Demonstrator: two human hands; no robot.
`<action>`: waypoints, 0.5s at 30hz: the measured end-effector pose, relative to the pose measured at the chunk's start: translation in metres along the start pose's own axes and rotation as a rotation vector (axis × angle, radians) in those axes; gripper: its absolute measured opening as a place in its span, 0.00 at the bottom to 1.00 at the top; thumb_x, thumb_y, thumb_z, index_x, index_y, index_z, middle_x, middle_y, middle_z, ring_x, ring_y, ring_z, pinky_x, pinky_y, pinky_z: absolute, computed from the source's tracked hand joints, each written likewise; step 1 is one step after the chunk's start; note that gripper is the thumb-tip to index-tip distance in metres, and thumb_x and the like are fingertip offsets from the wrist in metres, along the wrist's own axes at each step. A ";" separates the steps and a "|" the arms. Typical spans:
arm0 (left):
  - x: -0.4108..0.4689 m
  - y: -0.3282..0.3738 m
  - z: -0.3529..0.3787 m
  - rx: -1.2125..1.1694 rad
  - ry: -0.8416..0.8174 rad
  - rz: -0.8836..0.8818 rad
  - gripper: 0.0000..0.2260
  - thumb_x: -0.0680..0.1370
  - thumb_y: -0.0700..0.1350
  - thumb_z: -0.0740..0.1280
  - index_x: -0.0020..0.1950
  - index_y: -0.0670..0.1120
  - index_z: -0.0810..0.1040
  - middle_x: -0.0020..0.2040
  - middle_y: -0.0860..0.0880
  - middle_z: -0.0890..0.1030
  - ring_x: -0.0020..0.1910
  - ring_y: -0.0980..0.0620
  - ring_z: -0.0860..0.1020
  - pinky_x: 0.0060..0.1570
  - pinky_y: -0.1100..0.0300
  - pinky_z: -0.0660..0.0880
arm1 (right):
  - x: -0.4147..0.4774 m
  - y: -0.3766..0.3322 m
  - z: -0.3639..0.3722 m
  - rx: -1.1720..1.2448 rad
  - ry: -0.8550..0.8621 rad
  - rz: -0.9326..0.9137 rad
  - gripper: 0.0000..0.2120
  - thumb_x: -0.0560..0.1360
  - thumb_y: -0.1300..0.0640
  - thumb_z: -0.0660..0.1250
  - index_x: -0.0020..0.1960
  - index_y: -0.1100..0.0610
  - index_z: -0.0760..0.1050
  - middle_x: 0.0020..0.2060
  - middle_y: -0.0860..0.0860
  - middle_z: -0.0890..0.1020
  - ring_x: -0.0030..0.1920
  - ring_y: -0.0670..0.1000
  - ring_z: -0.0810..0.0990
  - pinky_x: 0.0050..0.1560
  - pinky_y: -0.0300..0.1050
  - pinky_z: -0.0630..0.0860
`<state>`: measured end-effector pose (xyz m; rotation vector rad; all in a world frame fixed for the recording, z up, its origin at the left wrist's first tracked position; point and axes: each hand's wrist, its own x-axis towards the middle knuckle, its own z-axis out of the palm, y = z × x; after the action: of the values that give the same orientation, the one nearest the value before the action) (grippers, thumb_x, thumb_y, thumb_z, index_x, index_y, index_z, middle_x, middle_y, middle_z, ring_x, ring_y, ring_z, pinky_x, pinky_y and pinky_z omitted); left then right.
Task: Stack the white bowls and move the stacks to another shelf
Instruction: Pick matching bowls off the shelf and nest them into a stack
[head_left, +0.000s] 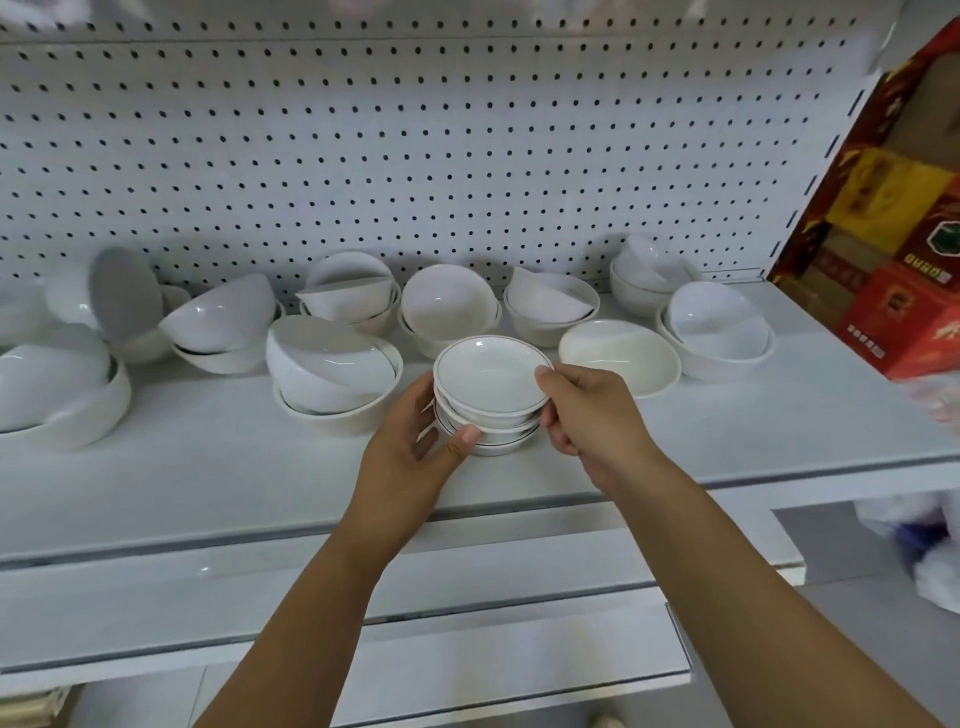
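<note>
A short stack of small white bowls with thin dark rim lines (491, 382) stands on the white shelf (208, 467), near its middle. My left hand (421, 447) cups the stack's left side, thumb against the lower bowls. My right hand (582, 410) grips the right side, thumb on the top bowl's rim. Behind lie several larger white bowls, many tilted or nested in pairs: one pair (332, 374) just left of the stack, a single cream bowl (621, 356) just right, another pair (719, 332) further right.
A white pegboard (415, 156) backs the shelf. Red and yellow boxes (893, 234) stand at the right end. Lower white shelves (467, 649) step out below. Blurred plastic bags (930, 551) show at the lower right.
</note>
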<state>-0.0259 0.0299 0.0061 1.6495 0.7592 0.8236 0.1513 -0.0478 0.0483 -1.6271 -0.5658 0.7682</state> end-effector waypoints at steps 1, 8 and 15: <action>0.000 0.000 0.000 -0.001 -0.012 0.009 0.27 0.79 0.43 0.74 0.77 0.56 0.71 0.70 0.61 0.79 0.70 0.60 0.76 0.73 0.52 0.73 | 0.000 0.000 -0.001 0.000 -0.003 0.007 0.18 0.83 0.60 0.63 0.34 0.62 0.72 0.25 0.53 0.72 0.20 0.48 0.63 0.23 0.37 0.59; 0.002 0.005 -0.002 -0.059 -0.014 -0.023 0.28 0.77 0.42 0.76 0.75 0.54 0.74 0.69 0.61 0.80 0.69 0.61 0.77 0.74 0.50 0.73 | -0.005 -0.001 -0.002 0.016 -0.042 -0.026 0.21 0.84 0.58 0.64 0.32 0.59 0.71 0.27 0.55 0.73 0.21 0.48 0.64 0.23 0.37 0.60; -0.001 0.002 -0.006 -0.066 -0.023 -0.044 0.29 0.76 0.45 0.77 0.75 0.53 0.74 0.70 0.59 0.80 0.70 0.59 0.77 0.73 0.53 0.73 | -0.012 0.018 -0.014 -0.192 -0.114 -0.228 0.21 0.83 0.40 0.61 0.32 0.37 0.75 0.31 0.52 0.75 0.29 0.48 0.71 0.29 0.37 0.70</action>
<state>-0.0309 0.0318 0.0093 1.5759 0.7426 0.7897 0.1532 -0.0691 0.0338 -1.6642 -0.9139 0.6549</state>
